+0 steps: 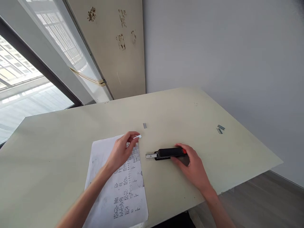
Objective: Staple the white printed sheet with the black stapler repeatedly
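Observation:
Between the thumb and fingers of my left hand [123,148] is a small shiny strip of staples [137,136], held just above the upper right corner of a printed sheet of paper [125,190]. My right hand [188,161] grips the back end of a black stapler [169,153] with a red part at its rear. The stapler lies on the table, its silver metal tray [151,155] sticking out at the front toward the paper. A gap separates the left hand from the tray.
Another strip of staples [144,125] lies behind the left hand. Several more strips [220,128] lie at the table's right side. The pale table [71,136] reaches a grey wall [213,47] and a stained cream panel [118,63]. A window [16,69] is at the left.

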Motion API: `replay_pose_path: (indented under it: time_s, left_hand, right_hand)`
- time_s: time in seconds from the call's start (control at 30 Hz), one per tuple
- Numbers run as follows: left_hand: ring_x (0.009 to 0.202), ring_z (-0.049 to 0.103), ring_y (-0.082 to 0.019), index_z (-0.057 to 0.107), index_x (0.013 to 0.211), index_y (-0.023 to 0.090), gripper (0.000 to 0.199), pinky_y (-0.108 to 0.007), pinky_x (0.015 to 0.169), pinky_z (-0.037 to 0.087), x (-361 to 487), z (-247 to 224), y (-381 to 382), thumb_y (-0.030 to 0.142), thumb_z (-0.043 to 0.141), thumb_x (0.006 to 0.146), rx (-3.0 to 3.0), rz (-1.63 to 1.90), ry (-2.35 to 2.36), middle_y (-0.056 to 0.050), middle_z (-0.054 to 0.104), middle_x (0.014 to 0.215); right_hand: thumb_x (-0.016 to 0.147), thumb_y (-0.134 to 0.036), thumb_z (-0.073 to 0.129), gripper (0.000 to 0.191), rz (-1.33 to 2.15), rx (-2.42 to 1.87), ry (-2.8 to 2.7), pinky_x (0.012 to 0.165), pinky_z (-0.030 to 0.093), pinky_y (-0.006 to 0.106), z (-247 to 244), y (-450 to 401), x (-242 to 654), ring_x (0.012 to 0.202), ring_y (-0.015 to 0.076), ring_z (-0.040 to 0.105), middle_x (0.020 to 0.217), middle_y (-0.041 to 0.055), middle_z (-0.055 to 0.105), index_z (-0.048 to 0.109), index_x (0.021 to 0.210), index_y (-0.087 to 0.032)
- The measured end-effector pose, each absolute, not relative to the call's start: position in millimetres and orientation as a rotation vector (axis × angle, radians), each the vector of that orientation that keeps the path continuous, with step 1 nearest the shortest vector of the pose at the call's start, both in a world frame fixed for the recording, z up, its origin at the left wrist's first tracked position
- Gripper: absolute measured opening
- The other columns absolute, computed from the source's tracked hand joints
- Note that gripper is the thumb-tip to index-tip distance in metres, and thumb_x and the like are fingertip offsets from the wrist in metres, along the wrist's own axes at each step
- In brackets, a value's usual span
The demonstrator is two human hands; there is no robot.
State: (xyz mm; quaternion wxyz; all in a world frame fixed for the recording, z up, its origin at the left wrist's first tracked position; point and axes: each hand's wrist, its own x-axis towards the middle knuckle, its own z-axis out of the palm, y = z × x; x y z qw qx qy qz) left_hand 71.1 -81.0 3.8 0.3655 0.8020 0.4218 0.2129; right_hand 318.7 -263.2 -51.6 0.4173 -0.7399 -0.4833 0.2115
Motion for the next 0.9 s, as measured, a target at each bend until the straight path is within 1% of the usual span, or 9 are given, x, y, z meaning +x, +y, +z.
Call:
replay_pose_path:
  time_s: [0.13,0.2,0.33,0.5,0.67,0.8,0.9]
  left_hand:
    - [0.081,0.068,-0.019,0.073,0.120,0.030,0.028,-0.027,0.064,0.050,66.2,1.4,-97.5,0.047,0.057,0.105,2.071,0.486,1.084,0.000,0.072,0.087]
    - [0.081,0.068,-0.019,0.074,0.119,0.030,0.027,-0.028,0.065,0.050,65.7,0.1,-105.0,0.046,0.058,0.105,2.117,0.477,1.049,0.000,0.072,0.088]
    - [0.085,0.068,-0.018,0.071,0.120,0.028,0.024,-0.031,0.076,0.054,68.4,-3.3,-119.1,0.040,0.053,0.109,2.275,0.491,0.889,-0.001,0.072,0.095]
    - [0.096,0.066,-0.021,0.068,0.116,0.023,0.021,-0.036,0.083,0.055,75.9,-8.1,-128.7,0.033,0.050,0.111,2.520,0.548,0.747,-0.005,0.068,0.108]
    - [0.099,0.064,-0.023,0.066,0.118,0.023,0.019,-0.040,0.087,0.056,80.0,-10.9,-131.4,0.031,0.050,0.111,2.632,0.549,0.760,-0.007,0.065,0.112]
    - [0.103,0.064,-0.022,0.064,0.119,0.023,0.017,-0.039,0.090,0.055,78.5,-12.5,-132.3,0.029,0.050,0.111,2.599,0.581,0.775,-0.006,0.065,0.114]
    - [0.099,0.065,-0.022,0.064,0.116,0.023,0.016,-0.039,0.087,0.056,77.9,-12.8,-133.4,0.030,0.051,0.111,2.600,0.573,0.789,-0.006,0.066,0.112]
  right_hand:
    - [0.096,-0.056,0.068,0.044,0.508,-1.857,-1.229,0.109,0.049,0.055,-50.4,-262.8,318.7,0.128,0.0316,0.061,0.135,0.0057,0.069,0.062,0.133,-0.034]
    - [0.096,-0.055,0.068,0.043,0.506,-1.857,-1.231,0.108,0.050,0.055,-49.7,-262.8,318.6,0.127,0.0319,0.061,0.134,0.0061,0.069,0.062,0.133,-0.033]
    - [0.096,-0.056,0.068,0.043,0.504,-1.857,-1.240,0.107,0.051,0.055,-49.5,-263.2,318.8,0.126,0.0320,0.062,0.133,0.0070,0.070,0.063,0.132,-0.032]
    - [0.096,-0.055,0.068,0.043,0.508,-1.874,-1.242,0.106,0.052,0.053,-50.4,-263.6,319.1,0.126,0.0304,0.062,0.134,0.0045,0.070,0.062,0.133,-0.034]
    - [0.097,-0.055,0.067,0.043,0.498,-1.865,-1.252,0.107,0.051,0.053,-50.9,-263.7,319.4,0.126,0.0300,0.062,0.134,0.0047,0.070,0.061,0.134,-0.034]
    - [0.096,-0.055,0.068,0.043,0.502,-1.859,-1.250,0.107,0.051,0.053,-51.5,-263.5,319.9,0.125,0.0302,0.062,0.133,0.0051,0.070,0.062,0.133,-0.033]
    - [0.097,-0.054,0.068,0.042,0.500,-1.857,-1.253,0.107,0.050,0.053,-51.5,-263.6,319.9,0.126,0.0308,0.062,0.134,0.0054,0.070,0.062,0.133,-0.033]
